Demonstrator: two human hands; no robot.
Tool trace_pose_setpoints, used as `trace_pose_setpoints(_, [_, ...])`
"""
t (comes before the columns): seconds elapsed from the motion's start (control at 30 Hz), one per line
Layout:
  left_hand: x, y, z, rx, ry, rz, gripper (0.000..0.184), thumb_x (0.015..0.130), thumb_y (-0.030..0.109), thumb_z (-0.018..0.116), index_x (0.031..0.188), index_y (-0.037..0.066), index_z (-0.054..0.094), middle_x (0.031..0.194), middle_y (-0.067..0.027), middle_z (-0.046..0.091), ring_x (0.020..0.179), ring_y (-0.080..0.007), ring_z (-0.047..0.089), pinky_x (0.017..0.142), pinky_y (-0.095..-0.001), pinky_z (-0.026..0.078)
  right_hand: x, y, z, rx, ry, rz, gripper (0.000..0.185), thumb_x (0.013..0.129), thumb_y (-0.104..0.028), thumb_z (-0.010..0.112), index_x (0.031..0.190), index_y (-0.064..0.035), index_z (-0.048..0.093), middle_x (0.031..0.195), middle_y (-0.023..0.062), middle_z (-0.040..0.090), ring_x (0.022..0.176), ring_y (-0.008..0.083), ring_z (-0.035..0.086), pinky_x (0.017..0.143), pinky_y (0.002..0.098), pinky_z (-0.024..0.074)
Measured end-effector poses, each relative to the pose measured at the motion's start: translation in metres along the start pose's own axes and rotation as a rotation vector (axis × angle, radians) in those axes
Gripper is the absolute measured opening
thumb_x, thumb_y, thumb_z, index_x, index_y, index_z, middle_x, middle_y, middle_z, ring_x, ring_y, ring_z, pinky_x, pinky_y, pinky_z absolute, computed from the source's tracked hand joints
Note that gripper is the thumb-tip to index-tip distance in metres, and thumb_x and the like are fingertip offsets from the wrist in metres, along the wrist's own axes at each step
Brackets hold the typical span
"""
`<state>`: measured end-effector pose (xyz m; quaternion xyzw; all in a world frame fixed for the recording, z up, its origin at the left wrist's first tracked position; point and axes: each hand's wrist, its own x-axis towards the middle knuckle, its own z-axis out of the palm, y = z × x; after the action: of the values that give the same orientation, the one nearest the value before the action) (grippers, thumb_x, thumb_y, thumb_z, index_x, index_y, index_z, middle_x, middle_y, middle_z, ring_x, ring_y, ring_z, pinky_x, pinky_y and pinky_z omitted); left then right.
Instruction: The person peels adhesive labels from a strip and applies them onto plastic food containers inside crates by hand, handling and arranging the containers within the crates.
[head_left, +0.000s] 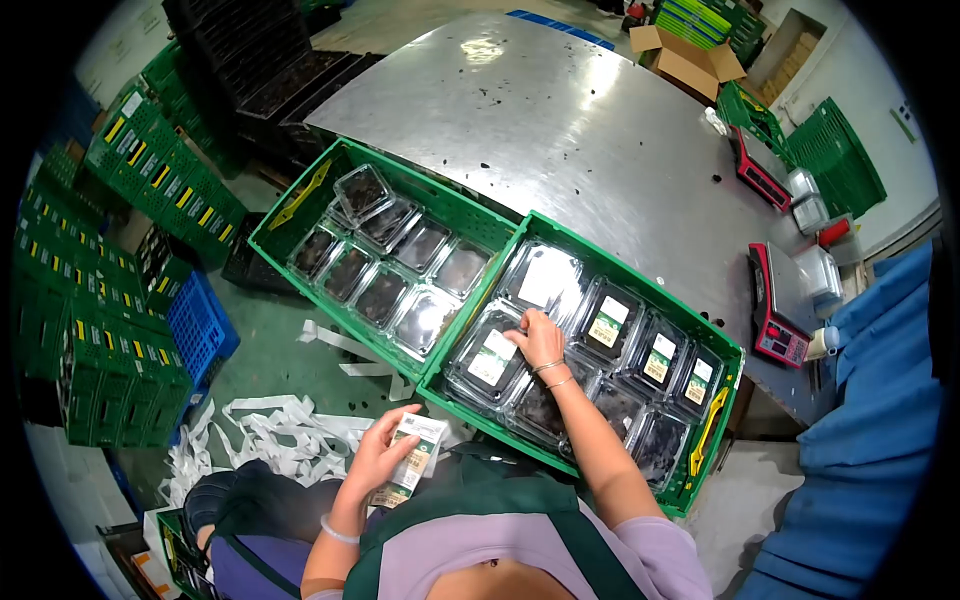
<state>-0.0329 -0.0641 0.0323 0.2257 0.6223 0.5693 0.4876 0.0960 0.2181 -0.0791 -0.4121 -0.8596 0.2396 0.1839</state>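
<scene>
A steel table [440, 110] spreads beyond the green crate [650, 292] holding clear boxes, some labelled. A second crate [432, 190] of dark-filled packs adjoins the green crate's left side. Past its right end sits a red scale [785, 300]. In the green crate's left corner lies a clear box [485, 325]. Over it, the right hand [540, 342] has fingers bunched at the edge of its label [492, 360]; whether they pinch or merely press, I cannot tell. Just outside that corner, the left hand [378, 455] grips a label stack [413, 465], thumb on top.
</scene>
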Motion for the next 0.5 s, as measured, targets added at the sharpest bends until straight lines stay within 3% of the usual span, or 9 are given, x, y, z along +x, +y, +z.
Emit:
trace_pose_setpoints(0.07, [0.005,0.002,0.007,-0.010,-0.028,-0.005,0.029,0.082,0.002,0.053,0.110,0.001,0.055,0.094,-0.0082,0.060,0.087,-0.0080,0.054,0.077,-0.0250,0.044,0.005,0.009,0.000,0.182,0.005,0.098,0.031,0.067,-0.025,0.071,0.075,-0.0042,0.050,0.069,0.0117,0.055,0.065,0.0300,0.056,0.056,0.0387,0.0433])
trace_pose_setpoints(0.13, [0.018,-0.006,0.009,0.280,-0.024,0.175,0.026,0.081,0.002,0.053,0.107,0.000,0.057,0.093,-0.0082,0.061,0.085,-0.0085,0.055,0.075,-0.0241,0.044,-0.002,0.000,-0.014,0.191,0.015,0.110,0.023,0.072,-0.023,0.067,0.077,-0.0042,0.054,0.072,0.0117,0.058,0.066,0.0294,0.057,0.058,0.0373,0.0444])
trace_pose_setpoints(0.2, [0.025,-0.009,0.013,0.325,-0.049,0.152,0.022,0.081,0.002,0.053,0.102,-0.001,0.059,0.088,-0.0069,0.063,0.079,-0.0081,0.056,0.070,-0.0230,0.045,-0.026,-0.042,-0.039,0.397,0.047,-0.108,0.020,0.076,-0.024,0.063,0.080,-0.0046,0.058,0.076,0.0108,0.060,0.069,0.0284,0.059,0.060,0.0361,0.0451])
trace_pose_setpoints(0.27, [0.033,-0.007,0.027,0.234,-0.062,0.099,0.018,0.081,0.003,0.054,0.097,-0.001,0.061,0.081,-0.0052,0.064,0.073,-0.0072,0.055,0.065,-0.0225,0.044,-0.062,-0.075,-0.058,0.570,-0.240,-0.190,0.020,0.079,-0.024,0.060,0.081,-0.0041,0.061,0.077,0.0104,0.061,0.070,0.0283,0.059,0.061,0.0350,0.0456])
trace_pose_setpoints(0.33, [0.039,-0.006,0.036,0.207,-0.056,0.093,0.013,0.081,0.008,0.058,0.090,0.000,0.062,0.078,-0.0058,0.063,0.070,-0.0057,0.053,0.063,-0.0225,0.044,-0.085,-0.098,-0.071,0.527,-0.428,-0.296,0.020,0.080,-0.024,0.059,0.081,-0.0039,0.061,0.073,0.0118,0.060,0.067,0.0289,0.059,0.059,0.0346,0.0456])
trace_pose_setpoints(0.4, [0.043,-0.007,0.041,0.393,-0.097,0.049,0.015,0.080,0.015,0.062,0.083,0.000,0.060,0.073,-0.0075,0.062,0.067,-0.0049,0.053,0.059,-0.0241,0.043,-0.088,-0.091,-0.071,0.601,-0.229,-0.237,0.019,0.082,-0.022,0.056,0.079,-0.0034,0.061,0.070,0.0134,0.059,0.064,0.0320,0.058,0.057,0.0350,0.0449])
trace_pose_setpoints(0.43, [0.043,-0.004,0.042,0.452,-0.168,0.030,0.020,0.080,0.019,0.062,0.081,0.000,0.058,0.066,-0.0095,0.059,0.061,-0.0095,0.054,0.057,-0.0268,0.043,-0.079,-0.085,-0.080,0.566,-0.142,-0.089,0.017,0.081,-0.020,0.056,0.078,-0.0026,0.059,0.071,0.0138,0.059,0.065,0.0328,0.057,0.057,0.0356,0.0446])
trace_pose_setpoints(0.47, [0.041,-0.002,0.044,0.513,-0.234,0.146,0.022,0.082,0.019,0.058,0.093,0.000,0.056,0.062,-0.0108,0.056,0.057,-0.0170,0.053,0.056,-0.0289,0.042,-0.068,-0.075,-0.092,0.532,-0.052,0.060,0.016,0.081,-0.018,0.056,0.078,-0.0019,0.058,0.071,0.0142,0.058,0.065,0.0336,0.056,0.057,0.0362,0.0442])
trace_pose_setpoints(0.5, [0.039,0.001,0.044,0.549,-0.294,0.116,0.024,0.083,0.018,0.055,0.099,0.000,0.054,0.061,-0.0118,0.055,0.055,-0.0202,0.052,0.057,-0.0291,0.042,-0.057,-0.056,-0.098,0.397,0.018,0.016,0.015,0.080,-0.017,0.057,0.078,-0.0019,0.055,0.072,0.0150,0.057,0.066,0.0341,0.056,0.057,0.0374,0.0437])
